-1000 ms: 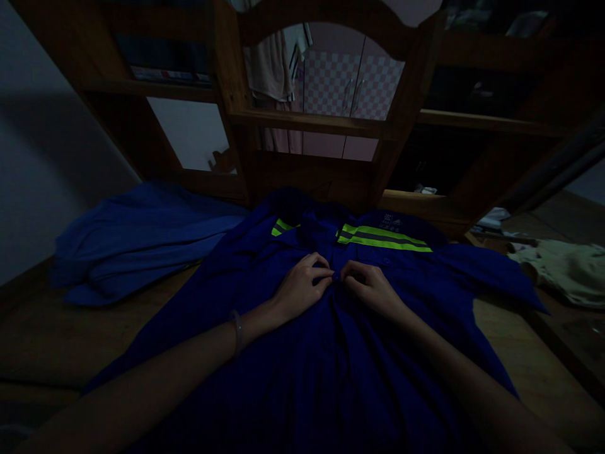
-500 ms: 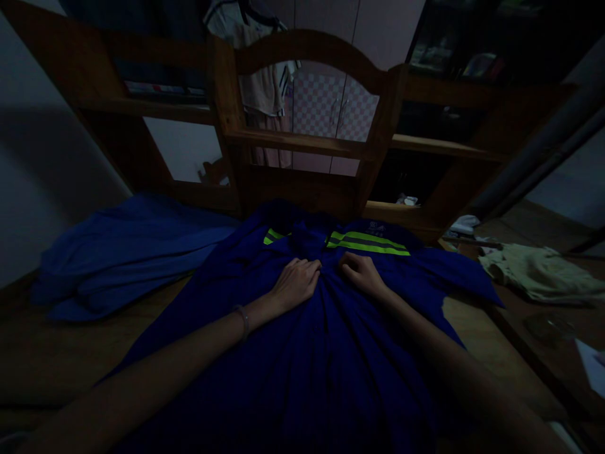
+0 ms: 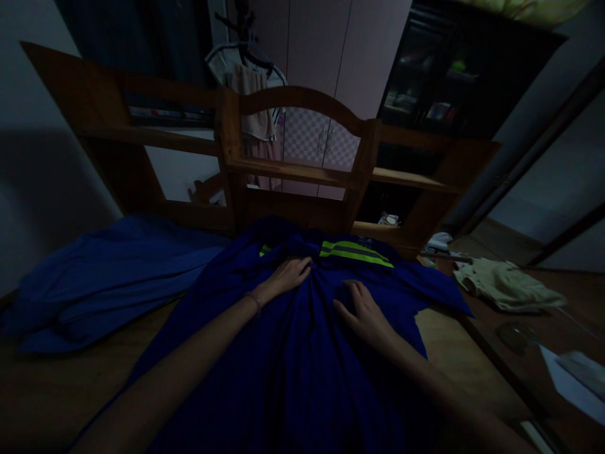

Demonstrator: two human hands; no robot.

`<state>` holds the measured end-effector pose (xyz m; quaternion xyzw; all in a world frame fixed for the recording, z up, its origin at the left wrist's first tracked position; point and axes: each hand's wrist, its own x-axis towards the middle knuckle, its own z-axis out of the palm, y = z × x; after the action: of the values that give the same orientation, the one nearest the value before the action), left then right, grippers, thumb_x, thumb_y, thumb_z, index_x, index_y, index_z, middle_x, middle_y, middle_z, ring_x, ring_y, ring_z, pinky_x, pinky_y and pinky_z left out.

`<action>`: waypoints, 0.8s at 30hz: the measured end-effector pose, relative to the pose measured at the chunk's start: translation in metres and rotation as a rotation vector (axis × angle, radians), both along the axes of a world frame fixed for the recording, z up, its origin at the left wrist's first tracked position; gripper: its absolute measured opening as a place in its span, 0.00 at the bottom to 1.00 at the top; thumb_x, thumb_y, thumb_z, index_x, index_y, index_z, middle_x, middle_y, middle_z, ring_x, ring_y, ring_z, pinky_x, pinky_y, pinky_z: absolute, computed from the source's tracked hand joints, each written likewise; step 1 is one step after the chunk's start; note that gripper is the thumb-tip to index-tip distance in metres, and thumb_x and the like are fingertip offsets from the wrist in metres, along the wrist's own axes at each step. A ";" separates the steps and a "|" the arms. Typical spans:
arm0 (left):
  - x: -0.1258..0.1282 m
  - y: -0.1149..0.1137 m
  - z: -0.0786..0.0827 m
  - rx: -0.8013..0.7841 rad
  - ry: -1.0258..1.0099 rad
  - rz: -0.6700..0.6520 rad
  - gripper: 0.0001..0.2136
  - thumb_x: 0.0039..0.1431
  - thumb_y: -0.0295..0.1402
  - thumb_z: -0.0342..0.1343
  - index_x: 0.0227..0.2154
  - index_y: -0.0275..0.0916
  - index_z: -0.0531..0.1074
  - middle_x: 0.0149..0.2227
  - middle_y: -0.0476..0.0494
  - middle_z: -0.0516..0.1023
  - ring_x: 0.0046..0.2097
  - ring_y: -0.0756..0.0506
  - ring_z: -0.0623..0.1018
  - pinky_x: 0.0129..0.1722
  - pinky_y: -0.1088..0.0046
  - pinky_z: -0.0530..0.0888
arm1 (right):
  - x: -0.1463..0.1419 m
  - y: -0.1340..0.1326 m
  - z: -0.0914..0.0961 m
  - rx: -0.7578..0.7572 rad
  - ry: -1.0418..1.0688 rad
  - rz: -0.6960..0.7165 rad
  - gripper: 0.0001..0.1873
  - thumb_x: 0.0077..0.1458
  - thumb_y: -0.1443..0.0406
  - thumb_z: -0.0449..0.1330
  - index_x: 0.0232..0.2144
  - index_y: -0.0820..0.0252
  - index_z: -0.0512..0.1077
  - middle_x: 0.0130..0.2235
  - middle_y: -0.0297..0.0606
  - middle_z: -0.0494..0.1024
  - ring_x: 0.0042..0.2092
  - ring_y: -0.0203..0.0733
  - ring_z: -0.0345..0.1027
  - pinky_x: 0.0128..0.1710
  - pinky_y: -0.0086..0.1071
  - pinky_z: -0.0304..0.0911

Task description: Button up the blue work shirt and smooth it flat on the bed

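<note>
A dark blue work shirt point(image 3: 293, 372) with yellow-green reflective stripes point(image 3: 355, 252) lies front-up on a wooden surface point(image 3: 444, 334). My left hand point(image 3: 288, 274) rests near the collar, its fingers together and pressing on the cloth by the placket. My right hand point(image 3: 362, 309) lies flat on the chest of the shirt, fingers spread. The room is dim.
A second blue garment point(image 3: 108, 277) is heaped at the left. A wooden headboard with shelves point(image 3: 293, 170) stands behind. A pale cloth point(image 3: 508, 287) and papers point(image 3: 574, 378) lie at the right. A dark cabinet point(image 3: 454, 94) is beyond.
Both hands were pinching the shirt front together at the placket. My right hand has let go, moved down and opened flat; my left moved up toward the collar. The view tilted upward.
</note>
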<state>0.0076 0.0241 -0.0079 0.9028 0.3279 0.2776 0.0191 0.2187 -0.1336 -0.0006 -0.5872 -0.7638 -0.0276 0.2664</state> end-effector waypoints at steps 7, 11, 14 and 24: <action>0.001 -0.061 0.007 0.040 -0.033 0.054 0.26 0.63 0.47 0.41 0.56 0.34 0.59 0.53 0.33 0.66 0.55 0.39 0.67 0.53 0.61 0.64 | 0.060 -0.047 -0.039 -0.152 -0.319 -0.282 0.32 0.58 0.66 0.45 0.64 0.60 0.46 0.65 0.47 0.46 0.65 0.54 0.35 0.59 0.59 0.42; -0.005 -0.098 0.018 0.084 0.023 -0.187 0.23 0.62 0.46 0.44 0.54 0.38 0.61 0.54 0.35 0.64 0.56 0.40 0.65 0.55 0.60 0.62 | 0.115 -0.015 -0.035 -0.153 -0.329 -0.190 0.28 0.62 0.65 0.40 0.64 0.57 0.46 0.66 0.40 0.43 0.66 0.47 0.34 0.62 0.51 0.43; -0.016 -0.109 0.020 -0.030 0.020 -0.271 0.17 0.61 0.44 0.47 0.47 0.39 0.66 0.46 0.39 0.69 0.47 0.43 0.70 0.49 0.65 0.67 | 0.142 0.003 -0.026 -0.165 -0.311 -0.103 0.27 0.64 0.63 0.37 0.64 0.56 0.46 0.66 0.37 0.44 0.66 0.43 0.35 0.63 0.44 0.42; -0.029 -0.101 0.008 -0.351 -0.081 -0.394 0.13 0.50 0.44 0.61 0.34 0.41 0.72 0.42 0.45 0.67 0.45 0.46 0.69 0.47 0.69 0.66 | 0.093 -0.003 0.021 -0.012 -0.117 -0.051 0.23 0.61 0.62 0.47 0.58 0.58 0.59 0.60 0.43 0.59 0.60 0.46 0.55 0.59 0.42 0.53</action>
<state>-0.0217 -0.0769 0.0005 0.9203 0.1880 0.2431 0.2420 0.3117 -0.1365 0.0201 -0.6054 -0.7630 -0.0642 0.2171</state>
